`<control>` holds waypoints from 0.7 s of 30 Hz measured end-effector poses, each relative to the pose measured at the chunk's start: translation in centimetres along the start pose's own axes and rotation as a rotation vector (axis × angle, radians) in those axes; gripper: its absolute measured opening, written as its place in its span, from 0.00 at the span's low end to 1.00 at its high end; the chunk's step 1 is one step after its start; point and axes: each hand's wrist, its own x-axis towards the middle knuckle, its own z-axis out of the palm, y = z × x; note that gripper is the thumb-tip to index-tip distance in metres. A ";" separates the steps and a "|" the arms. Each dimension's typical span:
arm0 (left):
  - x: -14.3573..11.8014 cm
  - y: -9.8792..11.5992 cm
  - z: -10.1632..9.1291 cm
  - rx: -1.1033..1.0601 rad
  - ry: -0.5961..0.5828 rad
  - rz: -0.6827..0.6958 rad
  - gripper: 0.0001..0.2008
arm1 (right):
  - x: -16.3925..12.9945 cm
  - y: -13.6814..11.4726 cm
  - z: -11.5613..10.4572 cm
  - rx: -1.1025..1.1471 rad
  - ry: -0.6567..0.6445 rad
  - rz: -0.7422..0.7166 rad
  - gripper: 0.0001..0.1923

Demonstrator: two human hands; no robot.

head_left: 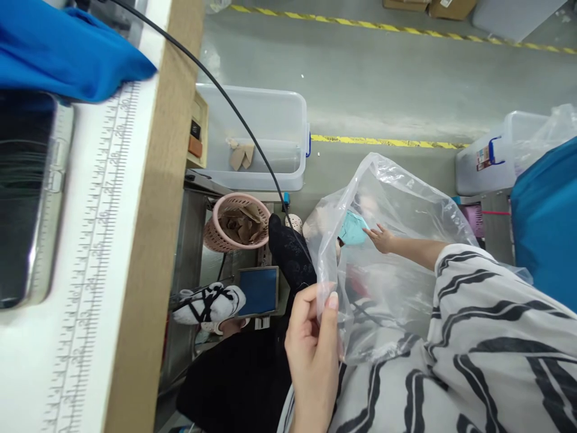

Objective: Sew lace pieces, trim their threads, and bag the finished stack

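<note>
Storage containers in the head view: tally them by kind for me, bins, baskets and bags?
Clear plastic bins: 2, one by the table edge, one with a blue handle at right.
Pink basket: 1, holding brown scraps.
Clear plastic bag: 1, pinched by the left hand, right hand reaching inside.
Total: 4.

That bag point(396, 240) is thin clear plastic film, crinkly and glossy, catching glare right where the left hand's point(311, 349) fingers point(331, 300) pinch its edge. Inside it, at the right hand's point(383, 239) fingertips, there's a small teal piece point(352, 228) that looks like matt paper or cloth, hard to tell through the film. The sleeve point(478, 337) behind the fingers is soft matt striped fabric. Off to the left of the fingers: a pink plastic basket point(216, 231) with perforated walls holding crumpled brown paper point(241, 224), and a translucent smooth plastic tub point(270, 138).
</note>
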 end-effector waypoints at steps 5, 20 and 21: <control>-0.4 0.4 0.8 -0.014 0.048 0.010 0.12 | 0.8 0.9 1.4 -0.003 -0.134 0.038 0.19; -0.8 1.0 1.7 -0.027 0.063 0.029 0.10 | 0.9 1.5 1.5 0.046 -0.233 0.083 0.21; -0.8 1.1 1.8 -0.032 0.060 0.028 0.10 | 0.7 1.3 1.1 0.053 -0.232 0.083 0.21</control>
